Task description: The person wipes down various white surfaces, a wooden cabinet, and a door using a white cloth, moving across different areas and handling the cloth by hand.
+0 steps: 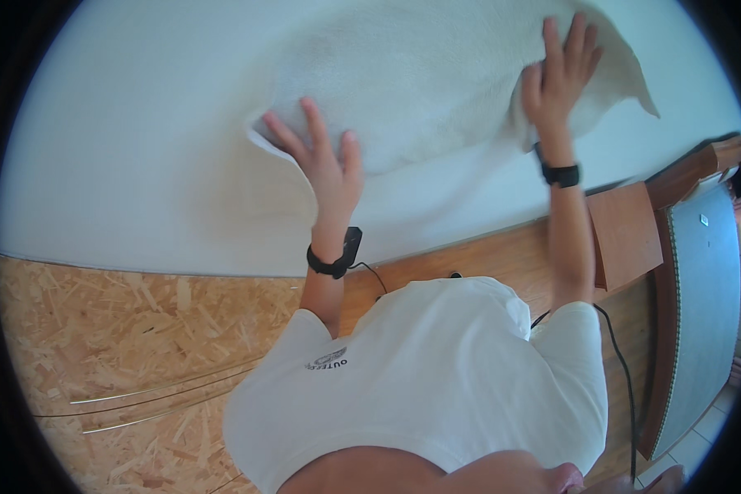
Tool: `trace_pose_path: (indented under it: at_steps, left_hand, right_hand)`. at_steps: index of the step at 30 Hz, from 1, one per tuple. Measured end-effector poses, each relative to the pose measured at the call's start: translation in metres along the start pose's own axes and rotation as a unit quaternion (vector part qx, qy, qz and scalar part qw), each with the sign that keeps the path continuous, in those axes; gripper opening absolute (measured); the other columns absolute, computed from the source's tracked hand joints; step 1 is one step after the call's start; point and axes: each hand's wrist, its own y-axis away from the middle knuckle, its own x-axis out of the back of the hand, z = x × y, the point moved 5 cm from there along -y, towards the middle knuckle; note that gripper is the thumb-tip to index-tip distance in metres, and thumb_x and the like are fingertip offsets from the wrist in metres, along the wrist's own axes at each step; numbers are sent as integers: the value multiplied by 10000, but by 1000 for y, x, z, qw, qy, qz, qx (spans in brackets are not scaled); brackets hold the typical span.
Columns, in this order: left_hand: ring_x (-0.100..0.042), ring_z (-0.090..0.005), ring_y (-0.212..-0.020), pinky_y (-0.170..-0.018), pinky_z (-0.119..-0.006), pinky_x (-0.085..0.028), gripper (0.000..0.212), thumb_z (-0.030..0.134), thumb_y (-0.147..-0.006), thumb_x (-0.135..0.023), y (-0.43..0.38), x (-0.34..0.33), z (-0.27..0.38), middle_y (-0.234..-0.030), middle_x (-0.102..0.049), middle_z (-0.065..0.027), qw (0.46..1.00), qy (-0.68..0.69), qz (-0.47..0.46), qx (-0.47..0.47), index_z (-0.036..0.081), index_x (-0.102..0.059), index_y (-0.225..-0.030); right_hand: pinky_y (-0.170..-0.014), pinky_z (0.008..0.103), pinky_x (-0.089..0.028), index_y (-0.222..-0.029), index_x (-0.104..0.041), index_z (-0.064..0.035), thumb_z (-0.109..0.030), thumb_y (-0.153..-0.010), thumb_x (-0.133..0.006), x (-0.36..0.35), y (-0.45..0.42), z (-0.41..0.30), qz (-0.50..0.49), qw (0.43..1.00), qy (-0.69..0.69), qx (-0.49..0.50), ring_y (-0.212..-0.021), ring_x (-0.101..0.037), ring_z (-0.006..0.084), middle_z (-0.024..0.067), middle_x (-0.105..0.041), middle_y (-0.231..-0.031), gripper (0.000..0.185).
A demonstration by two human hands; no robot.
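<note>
A large pale, irregularly edged sheet, perhaps a hide or leather (407, 80), lies against a broad white surface (129, 154). On its lower left part rests my left hand (327, 160), fingers spread, close to a raised, curling edge. My right hand (559, 80) touches the sheet at the upper right, fingers extended, beside a fold that hangs down. The sheet's right end tapers to a pointed corner. Neither hand visibly grips it. Each wrist wears a black band; the left one carries a black device with a cable.
Oriented strand board (148, 333) with thin metal strips lies at lower left. To the right are a wooden box-like piece (627, 234) and a pale blue panel with a studded wooden frame (704, 309). A black cable (623, 370) runs near my right side.
</note>
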Motion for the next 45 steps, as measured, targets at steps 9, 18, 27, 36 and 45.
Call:
trace_pose_path:
  at_steps: [9,18,27,36,45]
  left_hand:
    - [-597,-424,-1021,-935,-523,-429,265,222,-888,-614,16,-17,17,-1008,-669,-206,995,36,-52,-77,59,-664,-1090]
    - [-139,-556,-1378,-1056,-661,-108,536,207,-911,-511,-14,13,-36,-1544,-166,-281,992,-69,106,17,143,-433,-1438]
    - [-209,-474,-1380,-1108,-571,-163,442,173,-939,-538,55,-12,-77,-1476,-267,-324,995,35,-78,51,46,-479,-1358]
    - [54,-481,-1437,-1067,-652,68,644,318,-954,-403,12,13,-61,-1582,44,-246,991,-88,77,64,112,-204,-1531]
    - [-136,-441,-1437,-1141,-531,-132,545,190,-968,-497,72,0,-74,-1524,-173,-325,988,122,-61,79,-47,-340,-1433]
  right_hand:
    - [-1118,620,-39,-1445,-358,-22,-389,-866,-595,-27,121,-56,-151,971,-131,-131,-1409,-8,547,300,4,-1557,725]
    - [-1060,683,-154,-1401,-470,-306,-183,-827,-598,-29,-10,-96,-109,988,-37,-105,-1380,-249,464,146,-305,-1525,601]
    - [-1073,435,-348,-1296,-604,-221,-124,-789,-622,-14,54,-45,-267,950,-152,48,-1321,-405,360,141,-430,-1452,516]
    - [-1121,607,-64,-1325,-574,-231,-259,-794,-559,-26,51,-47,-104,994,-17,-37,-1416,-215,438,181,-333,-1512,532]
    - [-1141,497,-194,-1337,-561,-127,-195,-810,-629,-7,76,5,-148,983,-107,-38,-1396,-275,438,237,-300,-1516,536]
